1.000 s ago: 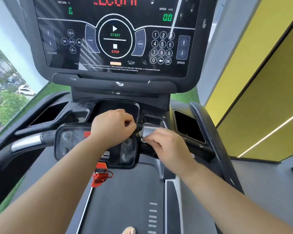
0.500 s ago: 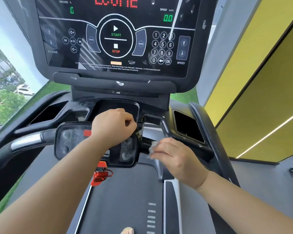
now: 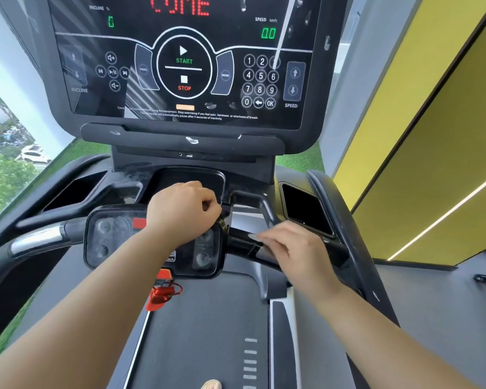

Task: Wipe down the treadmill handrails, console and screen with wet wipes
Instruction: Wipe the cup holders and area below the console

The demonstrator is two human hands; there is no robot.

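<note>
- The right hand (image 3: 291, 249) lies across the black handrail (image 3: 240, 244), just right of the control pod (image 3: 115, 237). Its fingers are laid fairly straight over the bar, so the grip is loose and open, pressing rather than clutching.
- A pale sliver of wet wipe (image 3: 253, 236) shows under those fingertips, pinned against the top of the handrail. Flat fingers spread the wipe over more of the bar, which I take to be the reason for this hold.
- The left hand (image 3: 184, 211) sits on the pod's upper right corner. Its grip is closed into a fist, thumb against forefinger, and I cannot tell whether anything is tucked inside. It looks placed there to steady the person while the other arm rubs.
- By my reckoning, the step in hand is the handrail stretch beside the pod.
- The screen (image 3: 184, 66) stands lit at the far edge of the treadmill. A few blotches show on its glass, and I cannot tell whether they are wet marks or dirt.
- The metal sensor grip (image 3: 37, 240) on the bar near the treadmill's left edge has no hand on it.
- A red safety clip (image 3: 163, 294) hangs below the pod's near edge, over the belt (image 3: 202, 338). It could snag a passing wipe.
</note>
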